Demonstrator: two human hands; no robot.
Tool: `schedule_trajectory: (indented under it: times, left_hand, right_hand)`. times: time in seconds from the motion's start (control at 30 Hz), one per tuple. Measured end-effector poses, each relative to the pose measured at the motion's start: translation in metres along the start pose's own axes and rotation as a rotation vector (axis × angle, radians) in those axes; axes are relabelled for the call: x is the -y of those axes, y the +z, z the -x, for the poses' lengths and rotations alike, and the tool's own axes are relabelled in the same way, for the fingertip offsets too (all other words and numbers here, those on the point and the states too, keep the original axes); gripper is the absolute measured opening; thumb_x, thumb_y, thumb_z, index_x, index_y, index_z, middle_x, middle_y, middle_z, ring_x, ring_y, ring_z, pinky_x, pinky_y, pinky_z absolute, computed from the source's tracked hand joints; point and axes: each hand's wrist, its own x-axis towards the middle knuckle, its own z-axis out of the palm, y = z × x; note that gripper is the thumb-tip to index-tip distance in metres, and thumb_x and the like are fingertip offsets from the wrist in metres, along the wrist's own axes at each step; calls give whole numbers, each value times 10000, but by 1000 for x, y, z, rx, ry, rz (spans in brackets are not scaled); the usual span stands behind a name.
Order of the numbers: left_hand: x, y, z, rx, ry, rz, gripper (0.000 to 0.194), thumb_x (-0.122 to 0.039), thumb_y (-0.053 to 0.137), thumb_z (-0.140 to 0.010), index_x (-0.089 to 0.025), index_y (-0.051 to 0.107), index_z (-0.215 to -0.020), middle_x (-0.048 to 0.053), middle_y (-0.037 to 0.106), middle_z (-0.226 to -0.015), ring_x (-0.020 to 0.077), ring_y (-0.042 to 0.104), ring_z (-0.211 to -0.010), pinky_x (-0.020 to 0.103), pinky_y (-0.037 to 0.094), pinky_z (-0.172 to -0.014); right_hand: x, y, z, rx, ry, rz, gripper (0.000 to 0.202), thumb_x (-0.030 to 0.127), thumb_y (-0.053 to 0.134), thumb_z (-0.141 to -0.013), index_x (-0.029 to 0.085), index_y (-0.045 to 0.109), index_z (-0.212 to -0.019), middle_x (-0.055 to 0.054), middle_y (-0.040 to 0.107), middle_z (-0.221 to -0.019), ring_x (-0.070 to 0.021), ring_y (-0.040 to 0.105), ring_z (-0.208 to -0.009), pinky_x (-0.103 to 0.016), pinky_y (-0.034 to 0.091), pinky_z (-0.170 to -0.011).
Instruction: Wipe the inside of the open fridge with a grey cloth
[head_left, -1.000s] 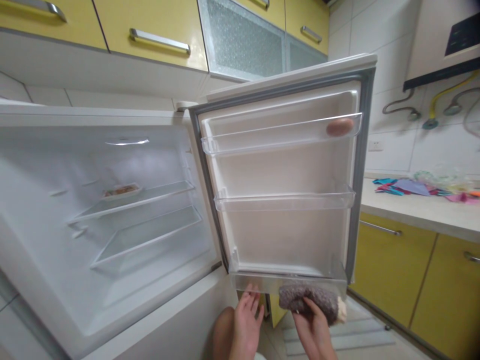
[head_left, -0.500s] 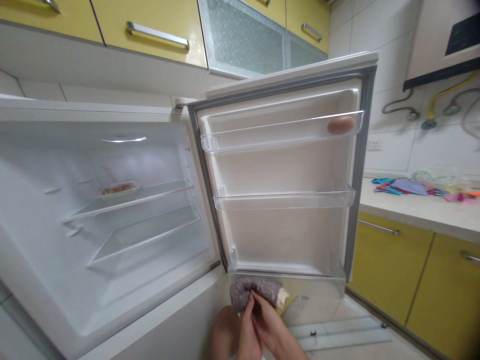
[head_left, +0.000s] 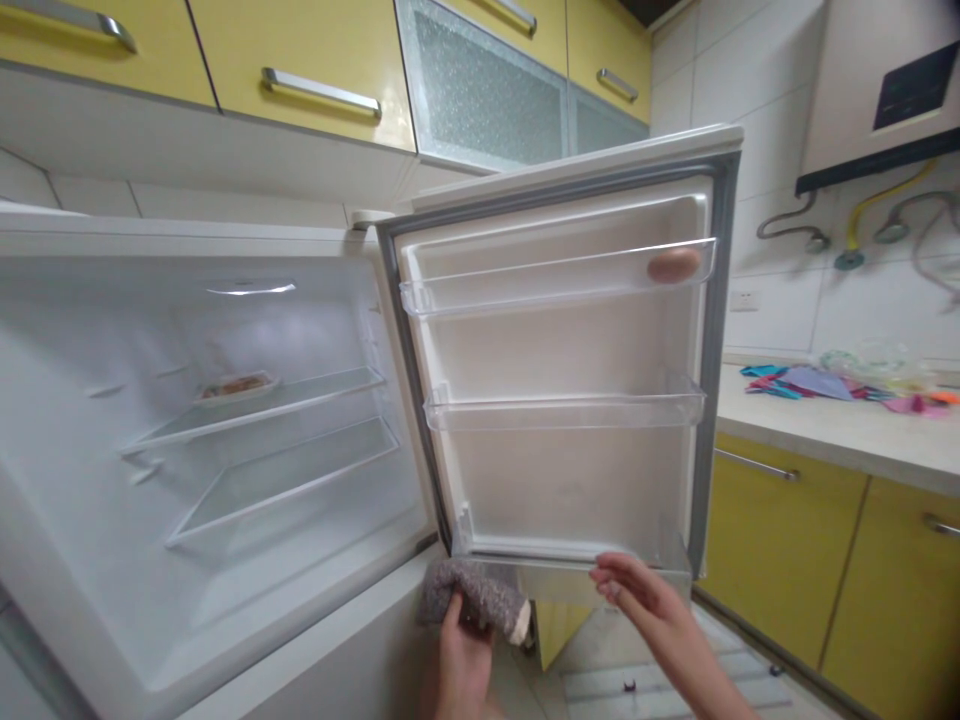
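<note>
Holding the fuzzy grey-purple cloth (head_left: 484,592) in my left hand (head_left: 465,650), I have that grip clamped on it, my thumb pressed over the near side. The cloth is bunched at the lower left corner of the door's bottom bin (head_left: 566,578), close to the front edge of the fridge (head_left: 300,640), with its pale end pointing right. My right hand (head_left: 649,600) holds nothing; its grip is apart, the fingers loosely bent and level with the bin's rim toward the right. Whether those fingertips touch the clear plastic, I can't quite tell from here.

The fridge door (head_left: 562,480) stands wide open. Up in its top bin (head_left: 540,285) a brown egg (head_left: 673,265) sits near the right end, and inside the fridge a small tray of food (head_left: 238,388) rests on the upper glass shelf (head_left: 315,390). Off to my right, colourful pieces (head_left: 817,382) lie on the bench (head_left: 840,430).
</note>
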Motion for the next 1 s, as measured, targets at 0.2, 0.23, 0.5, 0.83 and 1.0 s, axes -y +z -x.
schedule_trajectory:
  times: [0.2,0.23,0.5,0.83,1.0]
  left_hand:
    - [-72,28,-1,-45,79,14,138,-190,613,-859,-198,698,-966,17,758,-814,162,718,-726,300,594,-728]
    - [-84,35,1,-22,101,8,177,-204,610,-864,-204,700,-1017,21,762,-833,164,721,-748,307,592,-763]
    - [-117,110,48,285,280,27,311,-340,567,-904,-264,687,-1181,51,778,-1007,215,710,-958,392,538,-943]
    - [-106,219,69,396,977,-407,510,-341,805,-701,-242,622,-1166,36,694,-1189,179,634,-1103,314,457,-1029]
    - [-104,216,54,302,1467,-808,575,-377,768,-723,-190,607,-1242,163,542,-1432,320,435,-1406,449,282,-1214]
  right_hand:
    - [30,-63,-28,-316,-171,199,525,611,664,-775,217,668,-1122,-126,744,-1123,-277,702,-1043,-414,550,-945]
    - [34,-69,-31,-359,-196,235,521,606,652,-782,219,666,-1131,-122,739,-1134,-278,697,-1049,-421,547,-948]
    - [83,-82,-49,-703,-466,401,534,545,573,-859,231,593,-1291,-119,636,-1298,-305,632,-1146,-519,509,-1002]
    - [130,-69,-84,-524,-726,416,557,503,468,-969,254,488,-1466,-101,526,-1495,-290,540,-1325,-516,406,-1129]
    - [131,-64,-84,-574,-700,432,566,519,468,-967,239,512,-1457,-111,563,-1461,-289,584,-1277,-482,454,-1083]
